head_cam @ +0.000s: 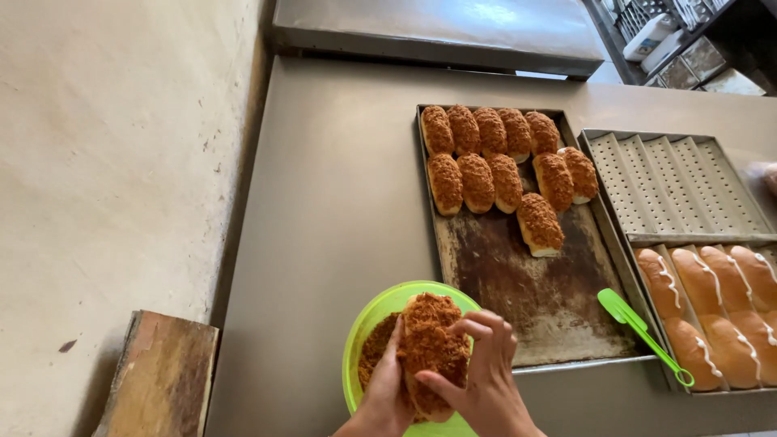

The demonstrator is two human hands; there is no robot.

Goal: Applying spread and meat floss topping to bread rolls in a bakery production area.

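Nearest the lens, the right hand (477, 376) curls its fingers (490, 324) over the top and side of a crumb-coated bun (431, 348), while the left hand (387, 388) cups the same bun from underneath and the left, so both hands are closed around it. The bun is oblong, its surface thick with a coarse, fluffy reddish-brown coating, a paler dough edge showing at the lower end. It is held just above a round lime-green plastic bowl (368, 320), which holds more of the same loose brown crumbs (376, 348) and sits at the near edge of a smooth, dull grey metal table (324, 202). Just right of the bowl lies a dark, stained, worn baking tray (526, 283), its far end filled with eleven finished coated buns (494, 162) in rough rows, one lying apart nearer the middle. Resting on the tray's right rim is a bright green plastic spatula (639, 328). Further right is a perforated, ridged metal tray (676, 182), its far half bare, its near half holding smooth golden uncoated buns (712, 299) striped with thin white cream lines. To the left a rough pale wall (105, 162) rises, with a weathered wooden board (158, 376) leaning low against it.
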